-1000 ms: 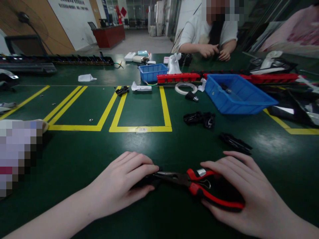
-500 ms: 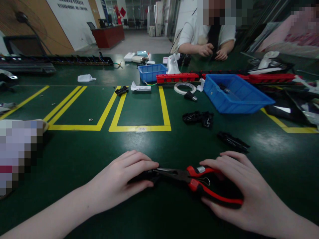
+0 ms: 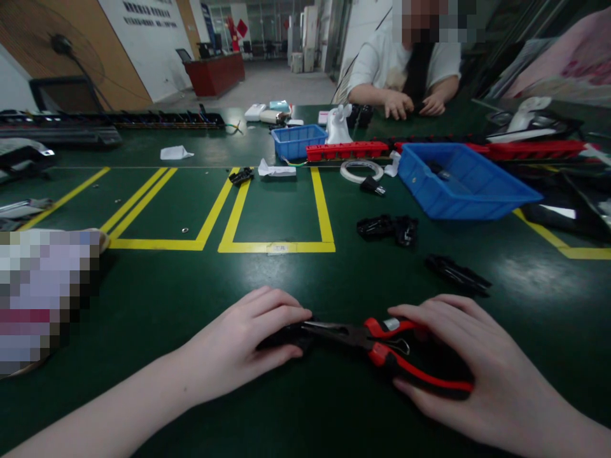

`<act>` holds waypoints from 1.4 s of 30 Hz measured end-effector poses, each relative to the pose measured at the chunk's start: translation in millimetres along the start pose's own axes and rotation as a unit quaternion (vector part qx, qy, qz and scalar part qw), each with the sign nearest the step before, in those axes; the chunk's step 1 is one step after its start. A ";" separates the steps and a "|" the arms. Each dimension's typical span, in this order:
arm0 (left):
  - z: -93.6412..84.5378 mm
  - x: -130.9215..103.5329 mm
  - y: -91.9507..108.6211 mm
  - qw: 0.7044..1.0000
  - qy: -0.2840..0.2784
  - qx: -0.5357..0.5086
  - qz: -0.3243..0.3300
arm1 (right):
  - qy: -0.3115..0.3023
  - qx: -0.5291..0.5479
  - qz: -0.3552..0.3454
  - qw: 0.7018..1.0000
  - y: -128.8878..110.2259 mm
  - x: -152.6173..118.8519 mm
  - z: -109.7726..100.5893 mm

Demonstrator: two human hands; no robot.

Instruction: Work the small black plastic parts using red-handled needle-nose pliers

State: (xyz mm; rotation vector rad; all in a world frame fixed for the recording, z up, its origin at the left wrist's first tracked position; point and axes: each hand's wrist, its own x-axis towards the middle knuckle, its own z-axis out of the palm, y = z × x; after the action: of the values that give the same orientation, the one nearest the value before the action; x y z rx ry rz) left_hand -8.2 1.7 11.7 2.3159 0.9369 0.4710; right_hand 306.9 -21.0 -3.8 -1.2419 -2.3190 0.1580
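My right hand (image 3: 458, 356) is closed around the red and black handles of a pair of long-nose pliers (image 3: 356, 337). The handles are spread apart, and the jaws point left. My left hand (image 3: 262, 327) grips a small black plastic part (image 3: 281, 336) near the table surface, mostly hidden by the fingers. The tips of the pliers reach that part beside my left index finger; what lies between the jaws cannot be made out. Beyond my right hand lie a long black part (image 3: 458, 273) and a pair of similar black parts (image 3: 386, 229).
A large blue bin (image 3: 468, 184) and a smaller blue bin (image 3: 300, 141) stand farther back. Between them run red strips (image 3: 347, 151), with a tape roll (image 3: 361, 172) in front. Yellow tape lines (image 3: 277, 247) mark the green table. Across it sits a person (image 3: 401, 76) with both hands on the table.
The whole view has shifted slightly, so everything appears a little farther right. Both hands keep their hold on the black part and the pliers. The person opposite has moved their hands slightly.
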 end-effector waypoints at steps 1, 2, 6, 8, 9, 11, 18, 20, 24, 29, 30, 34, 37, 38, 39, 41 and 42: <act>0.0 0.1 0.1 1.000 -0.001 0.000 0.000 | -0.001 0.000 0.000 1.000 -0.3 0.4 -0.4; 0.1 0.1 0.0 1.000 -0.001 0.001 -0.001 | -0.003 0.000 0.001 1.000 -0.6 0.8 -0.9; 0.4 -0.1 -0.3 1.000 -0.006 0.008 -0.003 | -0.009 0.006 0.001 1.000 -2.2 2.0 -2.8; 0.4 -0.1 -0.3 1.000 -0.010 0.014 -0.003 | -0.011 0.006 0.000 1.000 -2.4 2.1 -3.1; 0.5 0.0 -0.1 1.000 -0.009 0.016 -0.001 | -0.013 0.004 -0.001 1.000 -2.3 2.1 -3.0; 0.9 0.0 0.0 1.000 -0.003 0.021 0.007 | -0.012 0.000 -0.002 1.000 -1.9 2.0 -2.5; 3.6 -2.4 -4.2 0.999 0.008 0.032 0.034 | -0.012 0.001 0.003 1.000 -0.6 0.6 -0.6; 4.0 -3.1 -5.5 0.999 0.009 0.036 0.035 | -0.016 0.000 0.005 1.000 -0.4 0.4 -0.4; 3.3 -2.9 -4.7 0.999 0.012 0.029 0.029 | -0.013 0.000 0.004 1.000 -0.7 0.9 -0.2; 1.5 -1.8 -1.7 1.000 0.006 0.022 0.021 | -0.005 -0.012 -0.009 1.000 -0.9 0.9 -0.2; 1.5 -1.7 -1.7 1.000 0.004 0.020 0.020 | -0.006 -0.015 -0.010 1.000 -0.5 0.7 -0.3; 2.5 -1.6 -4.5 1.000 -0.001 0.011 0.019 | -0.021 -0.042 -0.027 0.999 2.3 0.0 -1.0; 2.9 -1.2 -5.6 1.000 -0.001 0.012 0.025 | -0.024 -0.054 -0.031 0.998 3.0 0.0 -1.4; 2.7 -1.0 -5.2 1.000 -0.002 0.014 0.024 | -0.021 -0.056 -0.027 0.998 2.7 0.1 -1.5; 2.3 -0.7 -4.5 1.000 -0.002 0.016 0.023 | -0.019 -0.057 -0.027 0.998 2.2 0.1 -1.7; 1.4 -0.5 -2.7 1.000 -0.004 0.020 0.023 | -0.020 -0.056 -0.040 0.997 0.8 0.2 -2.1; 1.0 -0.4 -1.9 1.000 -0.005 0.021 0.022 | -0.022 -0.054 -0.044 0.997 0.0 0.2 -2.4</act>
State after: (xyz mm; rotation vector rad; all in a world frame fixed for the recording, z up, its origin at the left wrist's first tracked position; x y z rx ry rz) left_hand -8.9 2.1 9.6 2.3783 0.9007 0.4621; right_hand 308.0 -21.1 -1.6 -1.1964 -2.4431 0.0311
